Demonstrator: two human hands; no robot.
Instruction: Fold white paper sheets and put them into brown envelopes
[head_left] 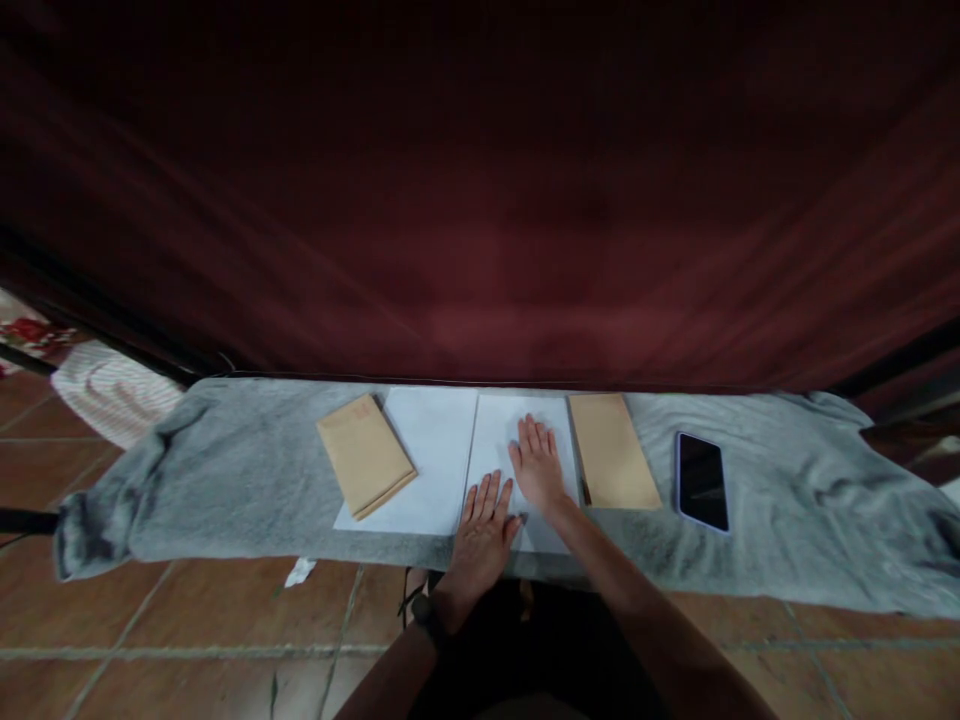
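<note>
My left hand (482, 530) lies flat with fingers stretched out, near the front edge of a white sheet of paper (491, 430). Farther up on that sheet rests my right hand (537, 462), palm down, fingers slightly apart. Neither hand holds anything. A second white sheet (435, 440) lies beside it on the left, the two meeting along a thin dark line. Tilted across the left sheet is a stack of brown envelopes (365, 452). Another brown envelope (615, 450) lies just right of the white paper, with a dark thin object, perhaps a pen, at its left edge.
A grey cloth (247, 470) covers the narrow work surface. To the right lies a phone (702, 481) with a purple edge. A dark red panel (480, 280) rises behind. On the tiled floor (217, 610) is a white scrap (300, 571); striped fabric (112, 390) hangs at left.
</note>
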